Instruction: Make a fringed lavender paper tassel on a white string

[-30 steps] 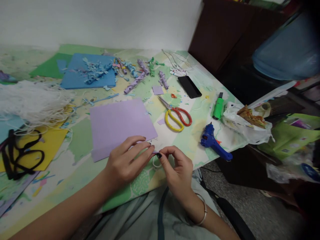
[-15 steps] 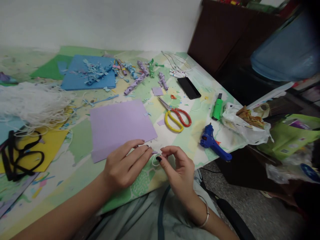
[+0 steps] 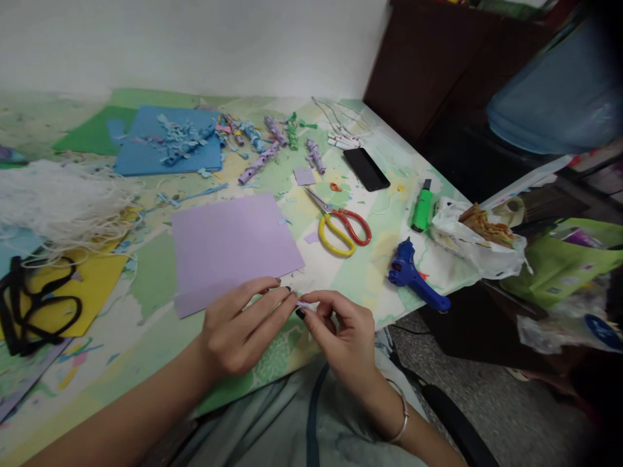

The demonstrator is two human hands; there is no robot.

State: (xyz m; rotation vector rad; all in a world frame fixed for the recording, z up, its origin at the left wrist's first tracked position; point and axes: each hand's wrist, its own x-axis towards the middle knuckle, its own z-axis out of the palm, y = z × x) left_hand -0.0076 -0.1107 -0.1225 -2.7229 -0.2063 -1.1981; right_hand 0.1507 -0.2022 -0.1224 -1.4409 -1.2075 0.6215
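Close to the table's front edge, my left hand [image 3: 243, 327] has its fingers pressed together on one end of a small purple piece [image 3: 302, 304]. My right hand [image 3: 343, 331] pinches the other end between thumb and forefinger, so the fingertips of both hands nearly meet. A bit of white string seems to hang by the right thumb, partly hidden. Just beyond my left hand lies a purple foam sheet [image 3: 233, 246]. Scissors [image 3: 335, 224] with one yellow and one red handle lie half open behind my right hand.
A blue glue gun [image 3: 416, 275], green cutter [image 3: 422, 206] and black phone [image 3: 366, 169] lie to the right. Curled foam pieces [image 3: 260, 162] lie at the back. White string [image 3: 63, 201], black glasses-like frames [image 3: 43, 301] and a yellow sheet [image 3: 104, 285] are at left.
My right hand has moved slightly left, its thumb and forefinger closing on the small purple piece. The white loop near the fingers is now mostly hidden.
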